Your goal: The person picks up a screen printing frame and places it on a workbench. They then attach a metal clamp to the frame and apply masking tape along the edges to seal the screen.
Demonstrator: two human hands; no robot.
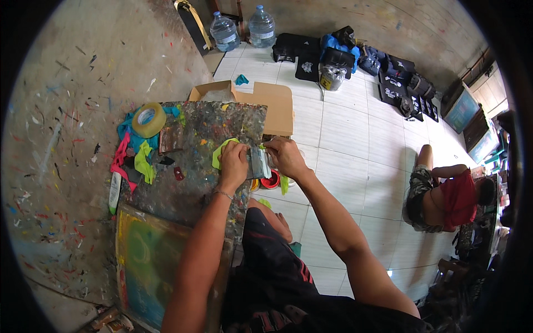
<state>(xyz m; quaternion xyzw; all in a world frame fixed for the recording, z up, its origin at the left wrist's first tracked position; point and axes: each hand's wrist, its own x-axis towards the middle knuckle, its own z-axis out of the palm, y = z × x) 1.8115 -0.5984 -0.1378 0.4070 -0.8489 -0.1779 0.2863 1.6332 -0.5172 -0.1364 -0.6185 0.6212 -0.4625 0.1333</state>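
Note:
My left hand [234,160] is closed at the right side of the paint-stained board, its fingers on a yellow-green cloth [217,157] that spreads out to their left. Just past the board's edge my right hand [285,157] pinches its fingers together. A tiny yellow-green bit shows at those fingertips, but most of what they hold is hidden. Between the two hands sits a pale, blue-white flat piece [260,163], whose kind I cannot make out. Below my right hand stands a red paint tub [271,179], partly covered.
On the paint-stained board [200,194] lie a tape roll [149,120], a pink cloth [120,158] and another yellow-green cloth [145,162]. A framed screen [161,261] leans nearer me. Beyond are a cardboard box [277,105] and water bottles [261,28]. A person [444,194] sits at right.

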